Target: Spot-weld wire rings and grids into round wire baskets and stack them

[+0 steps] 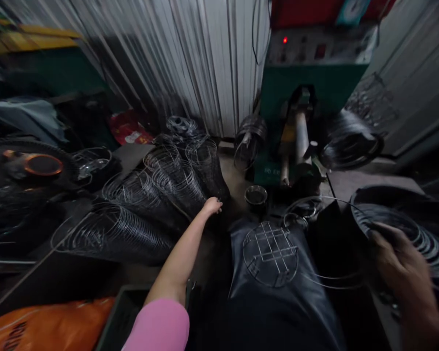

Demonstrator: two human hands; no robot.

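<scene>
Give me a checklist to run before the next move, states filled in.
1. Red indicator light on green machine lit: ok.
2. Black lap covering free of wirework: not ok, round wire rack on it.
3. Wire-ring stacks grouped near left hand: ok.
4. Left hand holding nothing: cannot tell.
5. Right hand gripping right-side wire rings: cannot tell, blurred.

Dim light falls on a pale ridged wall (212, 63) at the far side; bare floor (231, 169) shows below, a green machine (322, 75) far right, its red lamp (285, 40) lit
</scene>
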